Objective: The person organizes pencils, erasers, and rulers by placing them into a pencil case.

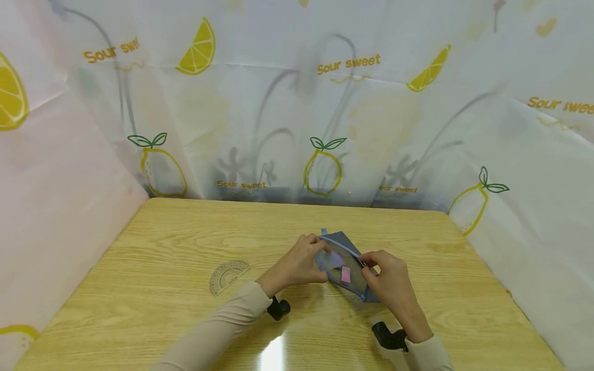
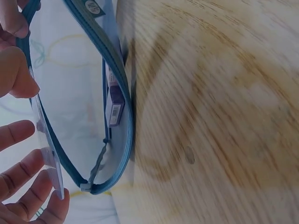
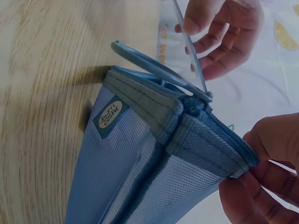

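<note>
A blue mesh zip pouch (image 1: 342,240) stands on the table with its zipped mouth spread wide. My left hand (image 1: 299,263) pinches a clear, thin, flat plastic piece (image 2: 50,151) between thumb and fingers, close beside the mouth. The piece's full outline is hidden. At the other side, my right hand (image 1: 391,278) pinches the zipper edge (image 3: 240,156) between thumb and fingers. Inside the pouch lies a small purple box with a white label (image 2: 115,106); a pink piece (image 1: 345,274) shows through the mesh in the head view.
A clear protractor (image 1: 228,275) lies flat on the wooden table (image 1: 185,232), left of my left forearm. White sheeting printed with lemons (image 1: 322,172) hangs behind the table and along its sides.
</note>
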The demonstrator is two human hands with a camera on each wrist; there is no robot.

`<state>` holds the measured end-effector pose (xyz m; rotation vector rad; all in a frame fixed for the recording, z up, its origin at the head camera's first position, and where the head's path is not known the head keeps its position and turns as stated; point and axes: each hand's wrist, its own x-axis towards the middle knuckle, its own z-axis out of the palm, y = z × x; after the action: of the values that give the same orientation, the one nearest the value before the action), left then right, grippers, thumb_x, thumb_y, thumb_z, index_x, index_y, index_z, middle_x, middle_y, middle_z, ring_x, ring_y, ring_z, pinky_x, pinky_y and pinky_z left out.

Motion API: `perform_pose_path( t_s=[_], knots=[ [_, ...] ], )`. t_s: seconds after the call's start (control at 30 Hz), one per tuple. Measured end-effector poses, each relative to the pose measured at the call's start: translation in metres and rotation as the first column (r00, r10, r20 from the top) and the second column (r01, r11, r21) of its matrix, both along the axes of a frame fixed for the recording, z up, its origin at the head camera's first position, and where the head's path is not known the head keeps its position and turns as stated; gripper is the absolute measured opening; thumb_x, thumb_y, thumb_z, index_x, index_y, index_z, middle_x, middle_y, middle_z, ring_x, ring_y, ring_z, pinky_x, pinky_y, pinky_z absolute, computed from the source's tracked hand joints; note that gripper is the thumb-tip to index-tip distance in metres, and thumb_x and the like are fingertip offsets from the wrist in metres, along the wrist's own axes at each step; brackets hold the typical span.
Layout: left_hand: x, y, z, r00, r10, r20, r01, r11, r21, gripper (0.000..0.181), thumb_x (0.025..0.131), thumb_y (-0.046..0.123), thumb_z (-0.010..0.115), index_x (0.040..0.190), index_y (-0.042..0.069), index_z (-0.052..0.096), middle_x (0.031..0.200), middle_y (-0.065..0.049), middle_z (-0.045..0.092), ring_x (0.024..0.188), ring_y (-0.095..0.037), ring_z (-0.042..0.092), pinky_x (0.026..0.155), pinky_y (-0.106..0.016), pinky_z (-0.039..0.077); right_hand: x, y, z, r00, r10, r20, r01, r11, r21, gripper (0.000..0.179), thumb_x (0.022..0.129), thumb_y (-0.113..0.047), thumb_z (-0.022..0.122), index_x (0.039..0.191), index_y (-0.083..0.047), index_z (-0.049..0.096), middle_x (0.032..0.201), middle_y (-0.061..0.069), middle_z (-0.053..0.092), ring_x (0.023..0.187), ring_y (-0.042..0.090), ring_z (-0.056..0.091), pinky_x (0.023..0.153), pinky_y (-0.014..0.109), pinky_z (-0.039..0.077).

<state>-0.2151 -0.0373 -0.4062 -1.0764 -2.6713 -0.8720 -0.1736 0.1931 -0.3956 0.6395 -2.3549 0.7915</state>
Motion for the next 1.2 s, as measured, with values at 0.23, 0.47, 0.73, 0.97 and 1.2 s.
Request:
perform_pose_path(
  t_s=[0.23, 0.47, 0.73, 0.97, 1.2],
  knots=[
    [-0.004, 0.011, -0.002, 1.0, -0.009, 0.013, 0.009, 1.0, 0.015, 0.041, 0.077, 0.019, 0.08, 0.114, 0.008, 0.066, 0.113, -0.009, 0.054, 0.099, -0.026, 0.048, 0.078, -0.034, 0.044, -0.002, -0.002, 0.004, 1.0, 0.022, -0.02, -0.022, 1.0, 0.004, 0.024, 0.071, 0.017, 0.07, 0.085, -0.001, 0.073, 0.079, 0.008, 0.066, 0.067, 0.016, 0.062, 0.044, 0.021, 0.038],
    [-0.005, 0.017, -0.005, 1.0, -0.01, 0.013, 0.01, 1.0, -0.008, 0.04, 0.078, 0.021, 0.08, 0.114, 0.009, 0.067, 0.113, -0.011, 0.056, 0.105, -0.029, 0.051, 0.085, -0.038, 0.045, -0.003, -0.003, 0.004, 1.0, 0.03, -0.009, -0.03, 1.0, 0.004, 0.022, 0.071, 0.017, 0.069, 0.085, 0.001, 0.072, 0.078, 0.008, 0.066, 0.065, 0.016, 0.062, 0.043, 0.02, 0.037],
    [-0.01, 0.027, -0.007, 0.999, -0.016, 0.029, 0.016, 1.0, -0.018, 0.039, 0.08, 0.024, 0.079, 0.114, 0.008, 0.068, 0.112, -0.009, 0.059, 0.102, -0.022, 0.052, 0.083, -0.032, 0.045, -0.003, -0.004, 0.002, 0.999, 0.03, 0.009, -0.03, 1.0, 0.005, 0.022, 0.072, 0.017, 0.07, 0.087, 0.001, 0.072, 0.079, 0.009, 0.067, 0.066, 0.016, 0.062, 0.042, 0.02, 0.036],
    [-0.011, 0.037, -0.009, 0.997, -0.006, 0.076, 0.01, 0.999, -0.046, 0.039, 0.082, 0.028, 0.079, 0.114, 0.007, 0.068, 0.114, -0.009, 0.06, 0.109, -0.025, 0.052, 0.088, -0.035, 0.046, -0.003, -0.005, 0.001, 1.0, 0.031, 0.001, -0.031, 0.999, 0.015, 0.023, 0.07, 0.016, 0.072, 0.086, 0.0, 0.072, 0.08, 0.008, 0.067, 0.067, 0.016, 0.062, 0.043, 0.02, 0.038],
    [-0.011, 0.044, -0.014, 0.991, 0.009, 0.131, -0.004, 0.999, -0.04, 0.038, 0.083, 0.023, 0.076, 0.117, 0.008, 0.066, 0.116, -0.008, 0.058, 0.105, -0.023, 0.054, 0.083, -0.034, 0.046, -0.001, -0.005, 0.003, 0.999, 0.022, 0.023, -0.022, 1.0, 0.015, 0.023, 0.071, 0.016, 0.071, 0.087, -0.001, 0.072, 0.08, 0.008, 0.067, 0.068, 0.016, 0.062, 0.044, 0.021, 0.04]
  ],
)
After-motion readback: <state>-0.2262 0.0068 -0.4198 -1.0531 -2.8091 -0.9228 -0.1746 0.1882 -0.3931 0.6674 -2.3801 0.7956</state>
